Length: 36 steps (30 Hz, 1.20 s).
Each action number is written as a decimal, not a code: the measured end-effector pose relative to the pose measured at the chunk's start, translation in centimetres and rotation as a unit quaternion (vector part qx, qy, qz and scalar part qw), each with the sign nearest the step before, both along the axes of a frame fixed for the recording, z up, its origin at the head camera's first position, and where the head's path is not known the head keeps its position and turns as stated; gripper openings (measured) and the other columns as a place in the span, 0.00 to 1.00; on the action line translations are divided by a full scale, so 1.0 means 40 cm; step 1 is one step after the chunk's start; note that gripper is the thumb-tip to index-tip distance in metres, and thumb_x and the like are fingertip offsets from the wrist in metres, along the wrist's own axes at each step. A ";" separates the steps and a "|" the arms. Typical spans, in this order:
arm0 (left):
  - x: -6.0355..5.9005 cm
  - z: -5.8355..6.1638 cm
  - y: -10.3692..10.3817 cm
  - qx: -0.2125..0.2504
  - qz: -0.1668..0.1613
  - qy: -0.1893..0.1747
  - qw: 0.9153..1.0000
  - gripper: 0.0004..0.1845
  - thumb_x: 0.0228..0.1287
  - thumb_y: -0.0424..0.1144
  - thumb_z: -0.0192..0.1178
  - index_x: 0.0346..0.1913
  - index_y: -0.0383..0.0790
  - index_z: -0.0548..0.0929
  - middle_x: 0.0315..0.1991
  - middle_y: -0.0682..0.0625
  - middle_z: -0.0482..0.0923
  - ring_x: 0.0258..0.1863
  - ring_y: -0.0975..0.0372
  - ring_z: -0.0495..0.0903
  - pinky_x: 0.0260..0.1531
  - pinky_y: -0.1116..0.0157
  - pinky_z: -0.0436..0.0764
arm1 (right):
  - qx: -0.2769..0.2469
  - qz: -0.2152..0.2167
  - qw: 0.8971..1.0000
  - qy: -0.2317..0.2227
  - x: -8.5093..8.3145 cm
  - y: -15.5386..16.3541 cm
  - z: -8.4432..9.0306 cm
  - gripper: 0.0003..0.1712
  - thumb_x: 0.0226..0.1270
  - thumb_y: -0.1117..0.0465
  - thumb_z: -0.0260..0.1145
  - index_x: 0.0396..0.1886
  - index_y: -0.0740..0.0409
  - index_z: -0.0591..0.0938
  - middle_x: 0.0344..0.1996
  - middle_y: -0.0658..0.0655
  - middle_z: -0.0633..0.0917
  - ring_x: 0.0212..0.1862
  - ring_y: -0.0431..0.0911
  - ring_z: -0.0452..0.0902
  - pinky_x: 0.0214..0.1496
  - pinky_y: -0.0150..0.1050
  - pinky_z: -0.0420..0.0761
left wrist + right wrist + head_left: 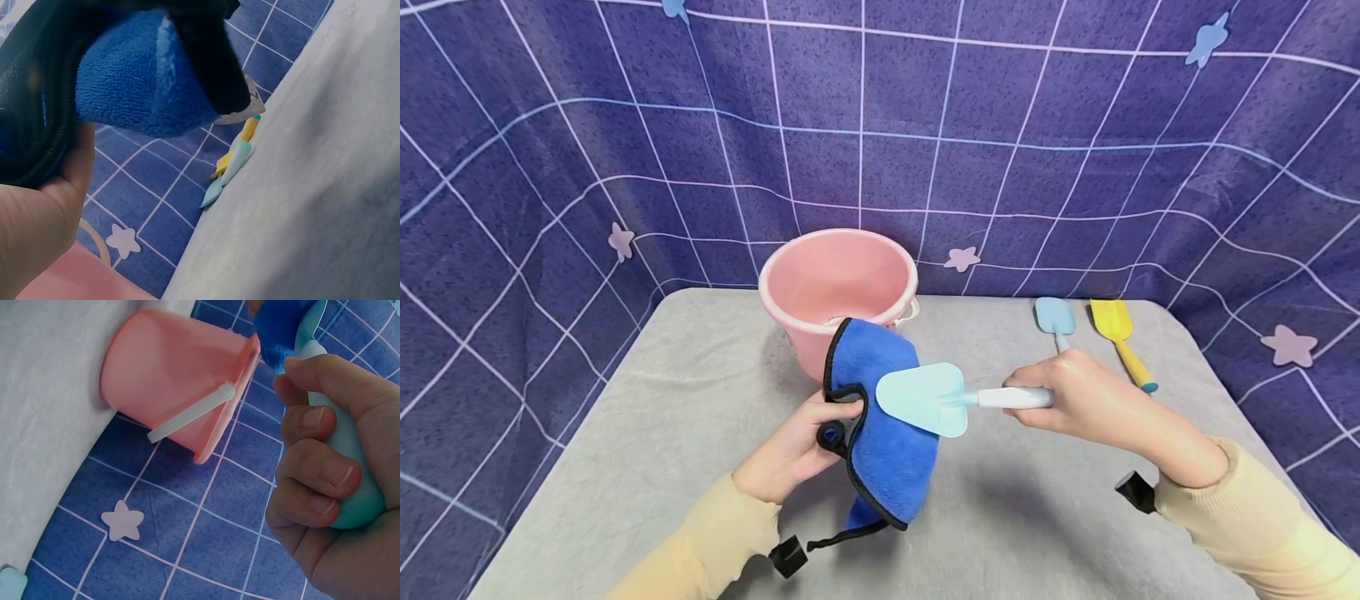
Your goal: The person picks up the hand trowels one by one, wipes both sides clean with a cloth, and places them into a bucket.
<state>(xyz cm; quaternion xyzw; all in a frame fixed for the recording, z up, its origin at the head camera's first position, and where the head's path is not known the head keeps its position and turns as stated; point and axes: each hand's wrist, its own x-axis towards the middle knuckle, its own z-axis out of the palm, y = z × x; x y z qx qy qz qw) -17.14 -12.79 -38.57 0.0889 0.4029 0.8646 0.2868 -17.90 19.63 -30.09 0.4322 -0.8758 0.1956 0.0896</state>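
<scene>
Head-on: left hand (793, 450) grips blue cloth (883, 433), right hand (1078, 396) clamps pale trowel (925, 398) against it, above table (625, 467). Left wrist: cloth (137, 94) loosely bunched, could slip. Right wrist: fingers (315, 472) wrap handle; bucket (181, 381) nearby, knockable.

A pink bucket (838, 287) stands at the back of a grey worktop (647, 433). A small blue spade (1055, 319) and yellow spade (1120, 337) lie side by side.

left fingers (838, 410) behind blue cloth (880, 433)
</scene>
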 end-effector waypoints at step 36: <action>0.024 0.007 -0.095 0.038 0.008 0.036 0.999 0.13 0.62 0.28 0.57 0.48 0.44 0.73 0.44 0.53 0.80 0.44 0.63 0.81 0.46 0.66 0.79 | 0.016 -0.017 1.000 0.007 0.007 0.007 0.000 0.13 0.47 0.65 0.72 0.24 0.39 0.80 0.18 0.32 0.71 0.19 0.26 0.60 0.19 0.24 0.65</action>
